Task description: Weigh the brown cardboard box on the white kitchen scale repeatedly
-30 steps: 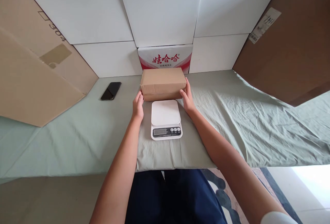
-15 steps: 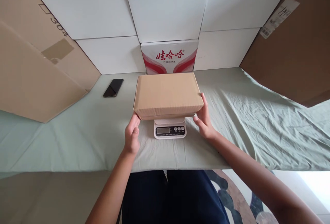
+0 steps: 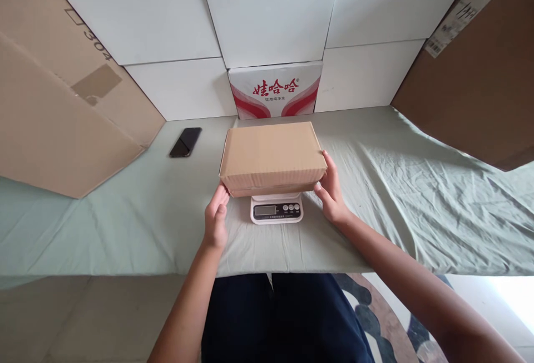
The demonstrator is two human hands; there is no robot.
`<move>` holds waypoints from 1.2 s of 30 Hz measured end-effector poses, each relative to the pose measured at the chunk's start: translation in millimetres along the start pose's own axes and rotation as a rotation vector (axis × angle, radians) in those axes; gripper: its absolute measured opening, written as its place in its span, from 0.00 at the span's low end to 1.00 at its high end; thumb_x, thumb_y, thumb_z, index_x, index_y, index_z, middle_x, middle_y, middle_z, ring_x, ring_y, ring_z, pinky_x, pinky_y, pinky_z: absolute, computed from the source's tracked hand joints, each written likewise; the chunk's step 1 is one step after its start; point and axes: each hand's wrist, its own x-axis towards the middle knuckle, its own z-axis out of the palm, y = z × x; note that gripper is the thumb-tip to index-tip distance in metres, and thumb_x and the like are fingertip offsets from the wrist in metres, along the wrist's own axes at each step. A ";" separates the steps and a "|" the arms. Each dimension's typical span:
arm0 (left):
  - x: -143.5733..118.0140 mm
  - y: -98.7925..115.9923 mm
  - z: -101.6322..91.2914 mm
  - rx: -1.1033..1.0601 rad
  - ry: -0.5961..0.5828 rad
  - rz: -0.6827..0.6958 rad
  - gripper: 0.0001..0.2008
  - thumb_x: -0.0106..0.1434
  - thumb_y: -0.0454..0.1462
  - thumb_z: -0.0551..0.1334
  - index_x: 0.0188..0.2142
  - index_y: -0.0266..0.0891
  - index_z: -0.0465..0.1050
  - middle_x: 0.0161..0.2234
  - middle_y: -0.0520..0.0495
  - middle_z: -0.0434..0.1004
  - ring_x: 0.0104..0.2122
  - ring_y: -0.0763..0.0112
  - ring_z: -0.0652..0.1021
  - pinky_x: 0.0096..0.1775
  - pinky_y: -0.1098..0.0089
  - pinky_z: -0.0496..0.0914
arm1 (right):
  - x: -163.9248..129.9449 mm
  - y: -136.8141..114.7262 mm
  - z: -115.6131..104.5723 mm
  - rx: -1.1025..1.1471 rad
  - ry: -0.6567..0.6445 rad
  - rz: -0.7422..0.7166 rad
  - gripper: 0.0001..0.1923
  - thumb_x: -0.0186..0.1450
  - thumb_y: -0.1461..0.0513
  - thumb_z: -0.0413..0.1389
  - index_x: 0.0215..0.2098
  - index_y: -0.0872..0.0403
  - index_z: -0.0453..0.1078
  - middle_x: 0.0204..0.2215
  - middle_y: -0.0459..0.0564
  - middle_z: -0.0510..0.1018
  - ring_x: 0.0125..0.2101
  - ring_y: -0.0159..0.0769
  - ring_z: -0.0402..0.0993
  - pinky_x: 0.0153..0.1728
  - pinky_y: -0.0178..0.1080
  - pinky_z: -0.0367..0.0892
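A brown cardboard box (image 3: pixel 271 151) is held level between my two hands, over a white kitchen scale (image 3: pixel 276 219). My left hand (image 3: pixel 216 217) grips the box's near left corner, its fingers partly hidden under the edge. At the right end, my right hand (image 3: pixel 331 193) has its fingers along the side and its thumb by the near lower corner. The scale's display and buttons show in front of the box, while its platform is mostly covered. Whether the box rests fully on the platform I cannot tell. No digits are readable on the display.
A black phone (image 3: pixel 186 142) lies on the green cloth (image 3: pixel 137 224) to the left. Behind the box stands a white-and-red carton (image 3: pixel 275 90) against white panels (image 3: pixel 267 12). Large cardboard panels (image 3: pixel 62 101) rise on the left and right sides.
The box has come down slightly and nearer to me, lying lower over the scale. Both hands keep their hold at its sides, and the view has shifted a little.
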 end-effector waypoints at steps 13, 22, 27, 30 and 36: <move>1.0 -1.2 -0.4 0.028 0.022 0.006 0.40 0.66 0.62 0.61 0.68 0.41 0.71 0.69 0.34 0.70 0.72 0.41 0.64 0.71 0.46 0.61 | 3.0 -4.1 0.5 0.017 0.076 -0.039 0.39 0.73 0.42 0.53 0.77 0.31 0.44 0.74 0.48 0.60 0.71 0.55 0.63 0.70 0.66 0.64; -0.4 0.1 1.3 0.023 -0.002 0.010 0.40 0.67 0.61 0.60 0.68 0.40 0.71 0.69 0.34 0.70 0.73 0.41 0.64 0.70 0.46 0.64 | 1.1 -12.6 2.1 -0.013 0.067 0.018 0.40 0.73 0.40 0.52 0.78 0.33 0.44 0.75 0.48 0.59 0.73 0.56 0.59 0.70 0.66 0.64; 27.2 15.6 6.8 -0.003 -0.042 0.086 0.38 0.68 0.60 0.60 0.68 0.39 0.70 0.69 0.34 0.71 0.73 0.42 0.63 0.70 0.49 0.63 | 30.0 -29.0 -3.3 -0.038 0.068 -0.062 0.39 0.73 0.40 0.52 0.77 0.34 0.47 0.77 0.46 0.55 0.74 0.56 0.57 0.72 0.62 0.63; 69.4 16.8 16.6 0.034 -0.054 0.108 0.39 0.68 0.62 0.59 0.68 0.40 0.70 0.70 0.36 0.69 0.74 0.46 0.61 0.71 0.53 0.61 | 66.2 -22.8 -5.2 -0.038 0.116 -0.108 0.41 0.71 0.37 0.52 0.76 0.37 0.48 0.77 0.46 0.57 0.75 0.57 0.55 0.72 0.62 0.61; 136.3 -29.9 33.5 0.061 -0.050 0.031 0.38 0.67 0.63 0.58 0.65 0.41 0.72 0.67 0.37 0.73 0.71 0.50 0.68 0.69 0.56 0.63 | 115.3 33.1 10.4 0.033 0.186 -0.067 0.43 0.69 0.36 0.51 0.75 0.42 0.49 0.77 0.49 0.58 0.75 0.53 0.56 0.76 0.60 0.52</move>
